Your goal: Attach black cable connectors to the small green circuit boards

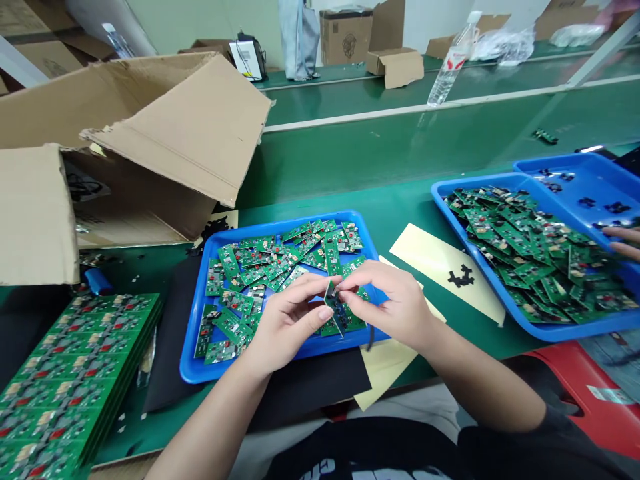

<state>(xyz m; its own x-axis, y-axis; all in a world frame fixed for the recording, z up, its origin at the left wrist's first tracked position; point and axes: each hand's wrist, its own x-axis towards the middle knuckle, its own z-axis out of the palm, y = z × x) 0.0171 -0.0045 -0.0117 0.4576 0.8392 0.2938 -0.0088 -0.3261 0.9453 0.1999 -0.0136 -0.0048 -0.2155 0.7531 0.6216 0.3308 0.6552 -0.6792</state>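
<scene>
I am making out no writing clearly: the red label on the bottle (453, 63) is too small, and the white print on my black shirt (350, 460) is cut off. My left hand (285, 323) and right hand (397, 303) are both pinching one small circuit board (334, 303), fingertips closed on its opposite edges. It is showing partly edge-on between my thumbs, with the near rim of the blue tray (195, 363) lying just below my hands.

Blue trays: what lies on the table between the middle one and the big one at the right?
In the head view, a pale yellow sheet lies there flat, with a small black piece on it.
</scene>
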